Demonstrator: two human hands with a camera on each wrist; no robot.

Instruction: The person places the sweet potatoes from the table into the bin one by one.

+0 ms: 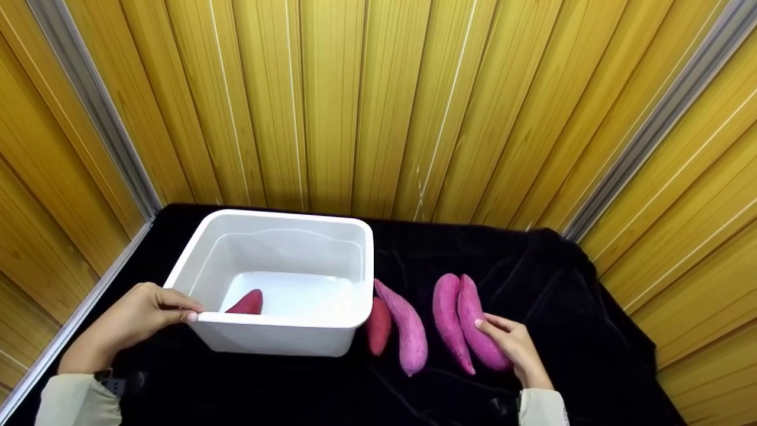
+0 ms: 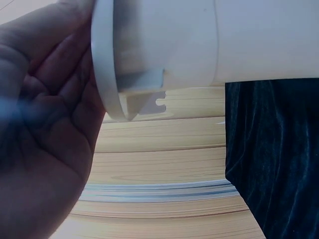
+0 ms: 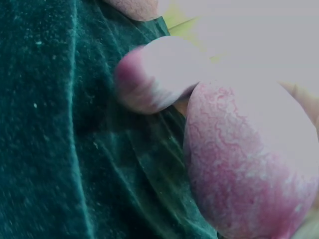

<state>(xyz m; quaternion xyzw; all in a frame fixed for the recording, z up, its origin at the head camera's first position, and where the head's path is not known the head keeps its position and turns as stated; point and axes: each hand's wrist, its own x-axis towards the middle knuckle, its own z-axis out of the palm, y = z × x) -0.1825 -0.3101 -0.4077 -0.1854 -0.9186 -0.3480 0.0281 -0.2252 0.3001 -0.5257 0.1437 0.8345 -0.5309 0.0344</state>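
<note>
At its front left corner, the rim of a white plastic bin (image 1: 272,337) is pinched between the thumb and fingers of my left hand (image 1: 139,310). The left wrist view shows that hand (image 2: 47,114) against the bin's rim (image 2: 103,59). My right hand (image 1: 517,346) grips a long pink sweet potato (image 1: 476,316) from its right side, thumb on top. This sweet potato (image 3: 244,164) looms large in the right wrist view. Close along its left lies another pink sweet potato (image 1: 447,313). Inside the bin rests a dark red sweet potato (image 1: 248,302), partly hidden by the front wall.
Between the bin and the right hand lie a curved pink sweet potato (image 1: 411,331) and a short dark red one (image 1: 378,328), close by the bin's right wall. Black cloth (image 1: 284,390) covers the table. Yellow wood-look panels (image 1: 378,106) stand behind and at both sides.
</note>
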